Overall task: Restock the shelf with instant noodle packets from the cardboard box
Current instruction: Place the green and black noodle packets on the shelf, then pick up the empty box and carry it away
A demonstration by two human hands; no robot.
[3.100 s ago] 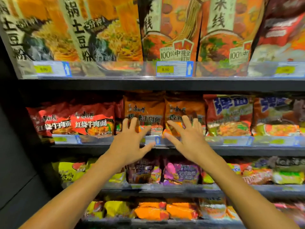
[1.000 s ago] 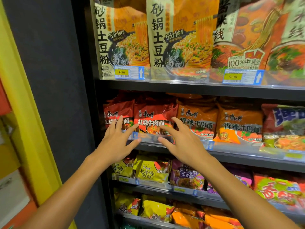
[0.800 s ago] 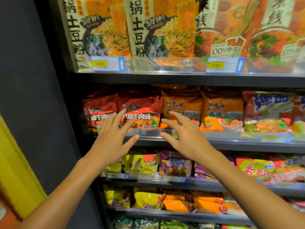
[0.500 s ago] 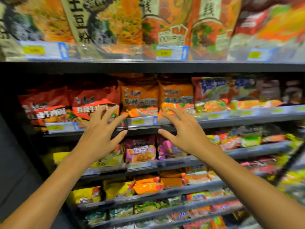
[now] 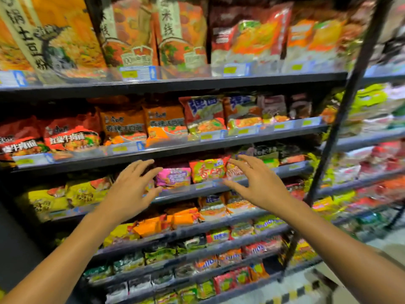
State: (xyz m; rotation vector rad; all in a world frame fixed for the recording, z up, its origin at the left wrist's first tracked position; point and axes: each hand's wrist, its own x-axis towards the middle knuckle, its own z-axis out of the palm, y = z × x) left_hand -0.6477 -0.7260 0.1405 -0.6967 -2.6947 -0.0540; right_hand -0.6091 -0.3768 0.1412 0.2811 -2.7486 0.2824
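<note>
We hold both hands out before the shelf (image 5: 175, 148), palms turned away, and neither one holds a thing. Our left hand (image 5: 129, 191) has its fingers spread wide and nearly straight, the thumb pointing right, in front of the third tier just left of a pink packet (image 5: 174, 176). Our right hand (image 5: 260, 185) is spread the same way, its fingertips in front of a red-and-green packet (image 5: 208, 170) and the packet beside that; we cannot tell whether they touch the wrappers. The noodle packets stand in rows on every tier: red packets (image 5: 70, 137) and orange packets (image 5: 125, 126) on the tier above our hands, yellow packets (image 5: 85, 191) to the left of our left hand, tall pouches (image 5: 131, 34) on the top tier. Price tags (image 5: 138, 73) line the front edges of the tiers. A dark upright post (image 5: 341, 119) rises to the right, with another rack of packets beyond it. The whole view is blurred.
</note>
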